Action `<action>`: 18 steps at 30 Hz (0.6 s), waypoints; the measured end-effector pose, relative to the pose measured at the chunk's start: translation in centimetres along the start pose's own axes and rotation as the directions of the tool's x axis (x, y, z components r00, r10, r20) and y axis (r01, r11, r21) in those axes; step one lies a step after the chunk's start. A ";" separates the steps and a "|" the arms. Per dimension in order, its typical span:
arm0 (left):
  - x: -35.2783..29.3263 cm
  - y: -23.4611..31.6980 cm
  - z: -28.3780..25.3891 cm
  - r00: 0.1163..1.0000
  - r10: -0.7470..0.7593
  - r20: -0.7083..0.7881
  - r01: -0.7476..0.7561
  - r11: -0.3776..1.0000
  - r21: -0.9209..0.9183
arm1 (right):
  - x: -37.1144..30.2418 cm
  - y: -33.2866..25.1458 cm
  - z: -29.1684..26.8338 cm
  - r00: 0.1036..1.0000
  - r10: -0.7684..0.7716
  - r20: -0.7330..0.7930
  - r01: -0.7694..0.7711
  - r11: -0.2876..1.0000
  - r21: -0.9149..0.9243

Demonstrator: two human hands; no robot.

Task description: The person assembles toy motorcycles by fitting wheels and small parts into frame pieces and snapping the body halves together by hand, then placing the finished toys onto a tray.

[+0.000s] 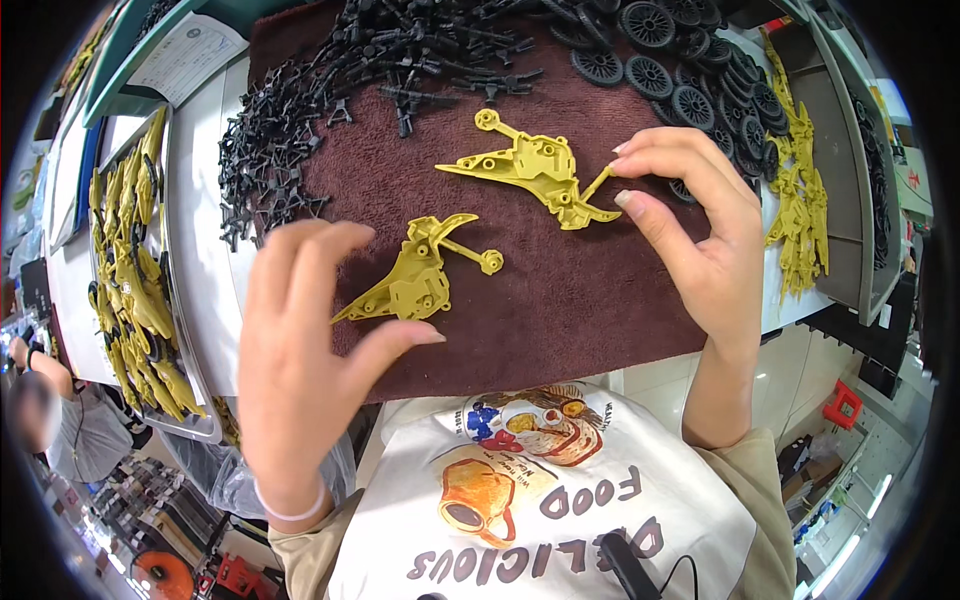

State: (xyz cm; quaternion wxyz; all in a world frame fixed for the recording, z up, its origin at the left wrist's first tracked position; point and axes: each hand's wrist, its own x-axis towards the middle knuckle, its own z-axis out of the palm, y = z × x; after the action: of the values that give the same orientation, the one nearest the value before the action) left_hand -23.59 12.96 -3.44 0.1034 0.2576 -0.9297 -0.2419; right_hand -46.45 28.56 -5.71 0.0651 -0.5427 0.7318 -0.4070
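Observation:
Two yellow moulded plastic parts with pointed ends and thin rods are over a dark brown towel (540, 310). My left hand (310, 350) is spread around the nearer yellow part (415, 280), thumb apart from the fingers; no firm grip on it shows. Bent in a pinch, my right hand (700, 220) has its fingertips at the thin rod end of the farther yellow part (545, 160). That part shows its hollow inner side, with a ring-ended rod at its far left. Whether it is lifted off the towel is hard to tell.
Black small plastic parts (400, 50) heap along the far side, with black spoked wheels (650, 25) at far right. A metal tray (180, 300) of yellow and black pieces stands left. More yellow parts (800, 200) lie right, beside a grey bin (850, 270). Another person (85, 430) is at far left.

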 end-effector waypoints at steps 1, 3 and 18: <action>-0.3 0.1 0.4 0.999 0.030 0.017 -0.031 0.999 0.014 | 0.1 0.0 0.1 1.000 -0.007 0.016 0.007 1.000 -0.001; -0.6 -0.1 1.3 0.996 0.058 0.065 -0.056 0.998 -0.028 | 0.4 0.0 0.0 0.999 -0.017 0.037 0.017 1.000 -0.001; 3.3 -4.7 -3.8 0.985 -0.028 -0.168 0.021 0.999 -0.044 | 4.5 2.3 -5.9 0.994 -0.099 0.040 0.106 0.884 -0.455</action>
State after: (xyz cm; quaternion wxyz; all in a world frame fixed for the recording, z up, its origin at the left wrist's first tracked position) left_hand -23.17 6.23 -2.31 0.1841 0.2864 -0.9091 -0.2402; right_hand -53.13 28.09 -1.77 -0.0801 -0.5839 0.7767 -0.2223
